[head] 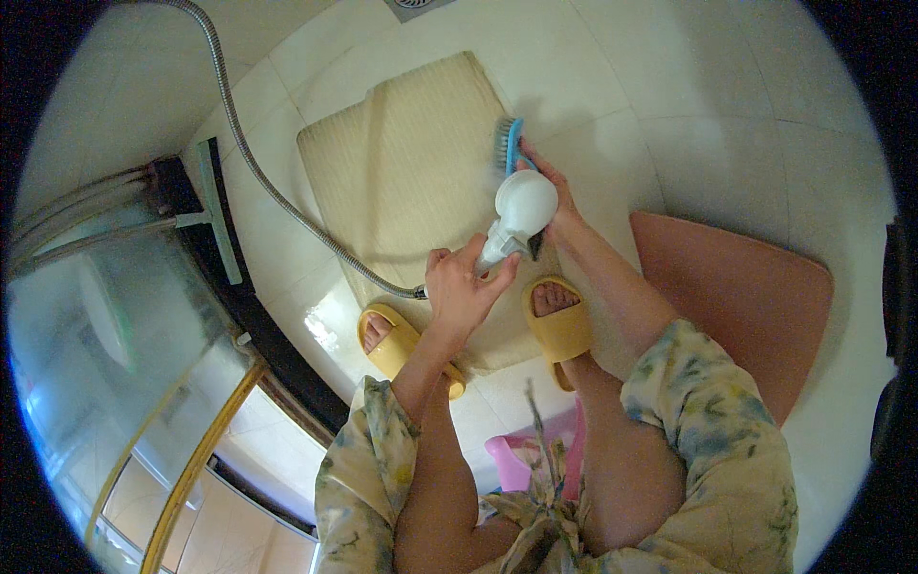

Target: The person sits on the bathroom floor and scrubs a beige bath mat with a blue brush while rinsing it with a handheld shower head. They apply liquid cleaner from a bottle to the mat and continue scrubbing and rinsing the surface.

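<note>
My left hand (466, 287) grips the handle of a white handheld shower head (527, 201), whose metal hose (262, 179) runs up to the upper left. Just beyond it, my right hand (549, 179) holds a blue scrub brush (513, 143) by its back, with the bristles facing left. The shower head partly covers the fingers of that hand. Faint spray shows near the bristles. Beneath both lies a beige ribbed mat (409, 165) on the tiled floor, close to my feet in yellow slippers (563, 330).
A reddish-brown mat or board (739, 287) leans at the right. At the left stand a glass panel (122, 308) with a yellowish frame and a squeegee (219, 212). A floor drain (416, 6) lies at the top. Something pink (510, 459) is between my legs.
</note>
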`<action>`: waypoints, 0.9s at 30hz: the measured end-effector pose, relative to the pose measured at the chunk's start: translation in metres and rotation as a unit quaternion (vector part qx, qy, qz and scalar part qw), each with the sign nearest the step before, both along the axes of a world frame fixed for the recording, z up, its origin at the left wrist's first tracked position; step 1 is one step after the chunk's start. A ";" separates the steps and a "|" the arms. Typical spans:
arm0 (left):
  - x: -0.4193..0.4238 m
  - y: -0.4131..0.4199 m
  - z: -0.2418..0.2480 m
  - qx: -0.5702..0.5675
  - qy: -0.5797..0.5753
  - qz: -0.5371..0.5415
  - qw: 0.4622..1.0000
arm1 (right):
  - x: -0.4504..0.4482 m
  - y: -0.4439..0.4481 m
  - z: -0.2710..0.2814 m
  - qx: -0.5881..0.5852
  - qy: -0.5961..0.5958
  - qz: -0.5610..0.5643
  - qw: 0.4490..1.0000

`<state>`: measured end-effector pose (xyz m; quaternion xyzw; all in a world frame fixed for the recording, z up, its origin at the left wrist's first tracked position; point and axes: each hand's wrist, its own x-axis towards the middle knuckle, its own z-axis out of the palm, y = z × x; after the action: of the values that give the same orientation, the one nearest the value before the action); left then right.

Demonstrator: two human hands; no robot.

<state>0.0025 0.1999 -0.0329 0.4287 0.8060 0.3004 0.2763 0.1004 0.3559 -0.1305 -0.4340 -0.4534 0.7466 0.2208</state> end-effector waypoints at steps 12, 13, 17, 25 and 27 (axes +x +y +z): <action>-0.008 0.006 0.020 -0.032 -0.028 0.035 0.998 | -0.042 0.077 0.007 0.505 -0.343 0.313 0.727; -0.006 0.006 0.020 -0.027 -0.031 0.035 0.999 | -0.043 0.085 0.002 0.518 -0.341 0.288 0.730; -0.016 -0.013 0.017 -0.052 -0.030 0.048 0.997 | -0.053 0.045 0.028 0.461 -0.390 0.463 0.649; -0.019 -0.009 0.018 0.021 -0.043 0.056 0.997 | -0.060 0.092 0.019 0.518 -0.343 0.387 0.681; -0.021 -0.009 0.019 0.023 -0.038 0.060 0.997 | -0.051 0.073 0.018 0.534 -0.373 0.360 0.669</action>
<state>-0.0184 0.1907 -0.0142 0.3737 0.8124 0.3506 0.2782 0.0493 0.4288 -0.1123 -0.2874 -0.9399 0.1748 -0.0580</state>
